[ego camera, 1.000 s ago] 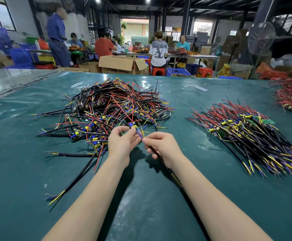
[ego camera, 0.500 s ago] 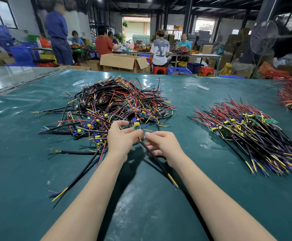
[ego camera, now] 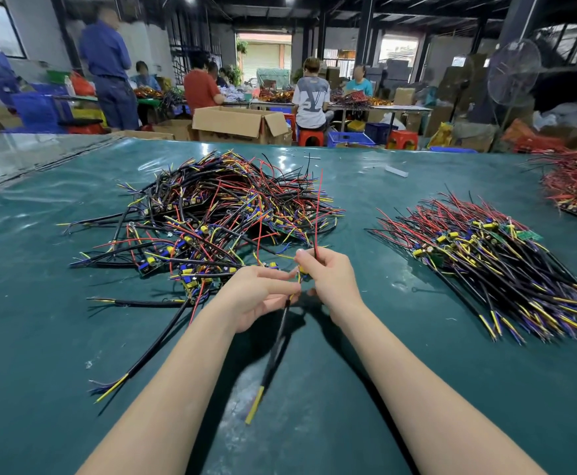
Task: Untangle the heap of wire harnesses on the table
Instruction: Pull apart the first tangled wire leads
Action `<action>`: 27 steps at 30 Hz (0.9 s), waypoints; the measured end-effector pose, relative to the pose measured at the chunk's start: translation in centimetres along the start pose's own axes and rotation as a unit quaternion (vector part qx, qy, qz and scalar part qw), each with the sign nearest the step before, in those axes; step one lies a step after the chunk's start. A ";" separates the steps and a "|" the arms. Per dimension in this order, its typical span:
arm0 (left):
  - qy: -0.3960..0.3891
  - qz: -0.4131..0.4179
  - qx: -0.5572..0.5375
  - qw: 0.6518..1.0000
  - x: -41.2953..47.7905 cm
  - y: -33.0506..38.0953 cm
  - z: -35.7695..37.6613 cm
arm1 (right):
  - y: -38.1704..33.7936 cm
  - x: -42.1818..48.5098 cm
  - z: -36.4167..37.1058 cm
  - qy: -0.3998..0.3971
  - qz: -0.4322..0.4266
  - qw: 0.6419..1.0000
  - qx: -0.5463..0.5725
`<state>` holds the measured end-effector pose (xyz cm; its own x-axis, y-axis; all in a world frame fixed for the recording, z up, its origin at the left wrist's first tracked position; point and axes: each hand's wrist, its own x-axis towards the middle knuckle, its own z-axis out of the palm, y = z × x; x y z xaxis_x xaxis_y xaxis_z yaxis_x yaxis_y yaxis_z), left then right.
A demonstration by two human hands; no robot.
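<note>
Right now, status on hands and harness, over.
Left hand and right hand both pinching one wire harness, held just in front of the tangled heap. Red lead up, black cable hanging. Nothing blocking; sorted pile off right.

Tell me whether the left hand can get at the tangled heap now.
Probably yes: the left hand is at the near edge of the heap, nothing between, but it pinches a harness.

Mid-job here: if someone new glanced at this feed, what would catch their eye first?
The tangled heap of red, black and yellow wires, left of centre on the green table. Just in front of it, the left hand and right hand pinch one black harness, with a red wire standing up from it. A neater pile lies to the right.
</note>
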<state>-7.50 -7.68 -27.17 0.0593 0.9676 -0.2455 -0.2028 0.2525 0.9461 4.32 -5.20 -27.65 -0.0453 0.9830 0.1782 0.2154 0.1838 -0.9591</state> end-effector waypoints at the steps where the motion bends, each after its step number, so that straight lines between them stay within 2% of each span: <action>1: 0.002 -0.003 0.015 1.000 0.0 0.0 -0.1 | 0.0 0.1 -0.1 -0.002 -0.001 1.000 0.005; 7: 0.028 0.026 0.117 0.992 -0.1 -0.1 -0.1 | 0.2 0.1 -0.7 -0.051 0.076 0.990 0.109; 12: 0.089 0.108 0.187 0.972 0.1 -0.3 -0.3 | 0.0 0.2 -1.0 -0.095 0.093 0.982 0.137; 14: 0.095 0.123 0.196 0.968 0.1 -0.4 -0.4 | -0.1 0.2 -1.1 -0.121 0.099 0.975 0.156; 17: 0.112 0.132 0.219 0.960 0.1 -0.5 -0.4 | 0.0 0.2 -1.2 -0.117 0.089 0.976 0.163; 19: 0.144 0.175 0.302 0.926 0.2 -0.6 -0.3 | 0.0 0.3 -1.2 -0.101 0.088 0.976 0.170; 22: 0.168 0.261 0.427 0.850 0.0 -0.7 0.1 | 0.1 0.4 -1.4 -0.090 0.105 0.972 0.187; 23: 0.167 0.269 0.441 0.840 0.0 -0.7 0.2 | 0.1 0.4 -1.4 -0.090 0.110 0.971 0.194; 24: 0.166 0.260 0.436 0.845 0.1 -0.6 0.2 | 0.2 0.4 -1.5 -0.092 0.111 0.969 0.201; 27: 0.151 0.151 0.293 0.932 0.2 0.0 -0.2 | 0.1 0.2 -1.3 -0.104 0.090 0.968 0.211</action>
<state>-7.73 -7.49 -27.29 -0.2091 0.9741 0.0864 0.4091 0.0069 0.9124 5.58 -5.00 -27.38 -0.2484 0.9686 -0.0062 -0.1776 -0.0518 -0.9827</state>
